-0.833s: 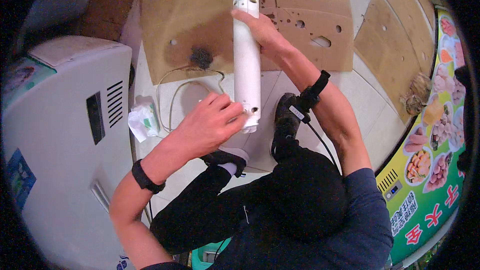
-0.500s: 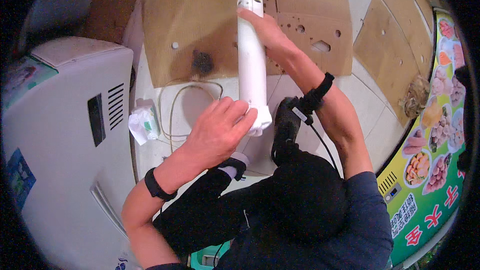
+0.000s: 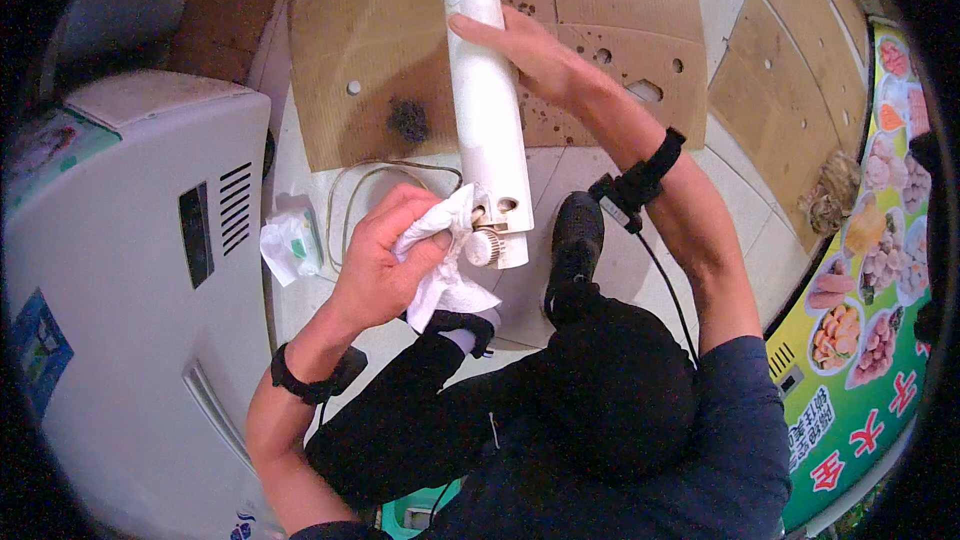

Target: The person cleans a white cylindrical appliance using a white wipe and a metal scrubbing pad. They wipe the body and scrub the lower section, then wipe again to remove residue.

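Observation:
A long white plastic tube (image 3: 485, 125) is held up in front of me, tilted slightly, its far end at the top of the picture. My right hand (image 3: 530, 55) wraps round its upper part, thumb across the front. At the near end are round holes and a small ridged white knob (image 3: 484, 248). My left hand (image 3: 385, 255) grips a crumpled white tissue (image 3: 445, 260) beside that end; the tissue touches or lies very close to the knob. The fingertips behind the tissue are partly hidden.
Flattened brown cardboard (image 3: 390, 40) covers the tiles beyond the tube, with dark stains. A thin hose (image 3: 345, 195) curls on the floor near a white tissue pack (image 3: 291, 245). A pale appliance (image 3: 150, 270) stands left; a colourful food-picture freezer (image 3: 860, 320) stands right.
The tube's near end has turned, bringing the holes and knob into view, and its far end has shifted left. My left hand has come off the end, drawing the tissue left.

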`<state>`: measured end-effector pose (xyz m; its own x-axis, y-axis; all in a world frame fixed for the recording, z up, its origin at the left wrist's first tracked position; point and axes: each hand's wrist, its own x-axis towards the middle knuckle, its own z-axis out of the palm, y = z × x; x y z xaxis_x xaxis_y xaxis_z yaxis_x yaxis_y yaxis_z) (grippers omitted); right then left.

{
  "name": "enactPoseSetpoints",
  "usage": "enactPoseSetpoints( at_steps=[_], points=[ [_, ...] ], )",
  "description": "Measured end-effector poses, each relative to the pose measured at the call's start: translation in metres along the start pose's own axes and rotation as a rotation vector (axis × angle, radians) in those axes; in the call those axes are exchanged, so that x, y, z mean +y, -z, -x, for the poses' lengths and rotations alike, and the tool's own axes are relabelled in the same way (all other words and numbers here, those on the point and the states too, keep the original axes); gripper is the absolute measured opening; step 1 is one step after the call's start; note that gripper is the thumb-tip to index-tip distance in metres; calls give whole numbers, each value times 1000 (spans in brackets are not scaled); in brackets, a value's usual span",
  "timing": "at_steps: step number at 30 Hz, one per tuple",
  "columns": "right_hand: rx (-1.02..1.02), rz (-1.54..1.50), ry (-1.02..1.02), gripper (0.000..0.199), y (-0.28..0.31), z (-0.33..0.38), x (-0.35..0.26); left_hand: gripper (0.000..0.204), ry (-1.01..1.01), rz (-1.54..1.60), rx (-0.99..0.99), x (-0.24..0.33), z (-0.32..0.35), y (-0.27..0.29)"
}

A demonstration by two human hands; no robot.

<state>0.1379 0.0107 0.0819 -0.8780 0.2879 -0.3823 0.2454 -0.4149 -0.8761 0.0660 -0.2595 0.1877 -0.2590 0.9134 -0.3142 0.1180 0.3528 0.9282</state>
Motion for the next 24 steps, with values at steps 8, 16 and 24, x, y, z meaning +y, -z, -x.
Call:
enactPoseSetpoints(
  at_steps=[8,16,24],
  points=[
    [54,-343,-62,51,-46,-1,25,29,-139,-317,260,24,21,9],
    [105,-351,-50,50,-67,-16,31,47,-429,-956,75,34,44,-12],
    [183,-472,-35,48,-75,-24,26,39,-352,-1323,203,37,43,-25]
  ],
)
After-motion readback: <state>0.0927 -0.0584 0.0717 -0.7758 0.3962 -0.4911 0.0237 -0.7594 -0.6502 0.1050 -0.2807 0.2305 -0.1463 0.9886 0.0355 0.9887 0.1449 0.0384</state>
